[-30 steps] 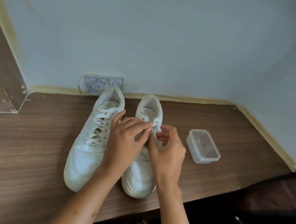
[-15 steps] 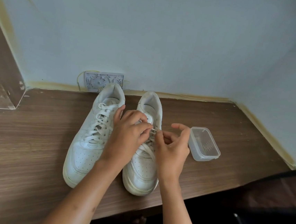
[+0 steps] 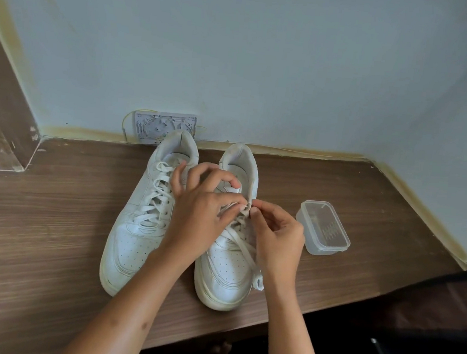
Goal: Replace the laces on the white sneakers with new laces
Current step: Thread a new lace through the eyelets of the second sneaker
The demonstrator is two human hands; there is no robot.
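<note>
Two white sneakers stand side by side at the middle of the frame on a brown wood-grain bench (image 3: 51, 216), their long axes running from lower frame to upper frame, toes toward the near edge at the bottom and heels toward the wall at the top. On the left sneaker (image 3: 139, 225) the lace is threaded through its eyelets. Over the right sneaker (image 3: 226, 267) both hands meet at the upper eyelets. On the left hand (image 3: 200, 210) the fingers are curled, thumb and forefinger pinched on the lace (image 3: 244, 247) at its top crossing, the other fingers arched above the tongue. On the right hand (image 3: 278, 235) the fingers are curled too, thumb and forefinger tips pressed together on the same lace beside the right row of eyelets. One loose end of that lace trails down past the toe on the right side, ending in a small loop. Right of centre, well apart from the sneakers, sits a clear plastic box (image 3: 324, 228). Behind the left heel, a grey patterned plate (image 3: 163, 127) is fixed low on the pale blue wall.
</note>
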